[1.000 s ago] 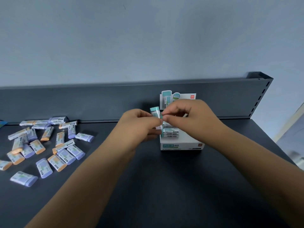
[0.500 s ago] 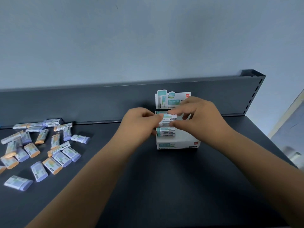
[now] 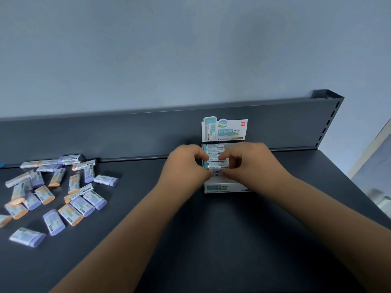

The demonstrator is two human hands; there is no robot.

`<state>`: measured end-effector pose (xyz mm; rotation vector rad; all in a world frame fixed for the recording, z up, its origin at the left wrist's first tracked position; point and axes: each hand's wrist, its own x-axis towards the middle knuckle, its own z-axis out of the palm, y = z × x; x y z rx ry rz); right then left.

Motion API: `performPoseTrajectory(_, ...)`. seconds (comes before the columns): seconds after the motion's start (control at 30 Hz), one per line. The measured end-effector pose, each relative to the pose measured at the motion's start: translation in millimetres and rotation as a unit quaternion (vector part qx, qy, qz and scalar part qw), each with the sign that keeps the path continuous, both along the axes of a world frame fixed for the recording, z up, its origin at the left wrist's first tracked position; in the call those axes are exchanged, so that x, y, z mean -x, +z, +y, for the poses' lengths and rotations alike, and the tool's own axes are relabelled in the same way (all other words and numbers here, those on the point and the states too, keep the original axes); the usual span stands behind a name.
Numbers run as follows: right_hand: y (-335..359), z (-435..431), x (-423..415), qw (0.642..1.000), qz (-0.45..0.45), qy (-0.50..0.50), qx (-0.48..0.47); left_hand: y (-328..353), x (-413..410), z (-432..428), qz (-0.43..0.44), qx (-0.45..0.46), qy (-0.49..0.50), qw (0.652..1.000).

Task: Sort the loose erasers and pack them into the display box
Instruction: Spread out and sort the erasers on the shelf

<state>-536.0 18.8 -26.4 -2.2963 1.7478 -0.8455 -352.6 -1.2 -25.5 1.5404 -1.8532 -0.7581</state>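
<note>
A white and green display box (image 3: 224,188) stands on the dark shelf, its printed header card (image 3: 224,129) upright at the back. Several green erasers (image 3: 215,147) lie stacked flat inside it. My left hand (image 3: 186,166) and my right hand (image 3: 254,163) meet over the box, and each pinches one end of a green eraser (image 3: 214,157) lying crosswise on the stack. My thumbs touch a barcoded eraser (image 3: 216,173) just in front of it. The box's right side is hidden under my right hand.
Several loose purple and orange erasers (image 3: 81,206) lie scattered on the left of the shelf (image 3: 211,240). A raised back rail (image 3: 127,134) runs behind everything. The shelf's right edge (image 3: 359,187) drops off close to the box.
The green eraser, held upright above the box a second ago, was turned flat and lowered onto the stack inside. Both hands followed it down into the box.
</note>
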Motion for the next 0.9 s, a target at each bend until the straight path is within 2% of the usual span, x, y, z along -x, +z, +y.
performPoseTrajectory(0.27, -3, 0, -1, 0.999, -0.028, -0.024, -0.001, -2, 5, -2, -0.063, 0.059, 0.034, 0.996)
performPoseTrajectory(0.77, -2, -2, 5, 1.0, -0.001, -0.006, -0.014, -2, 8, -2, -0.084, 0.041, 0.017, 0.995)
performPoseTrajectory(0.9, 11, 1, 4, 0.998, 0.036, -0.017, -0.049, 8, 5, 6, -0.182, 0.079, 0.002, 0.98)
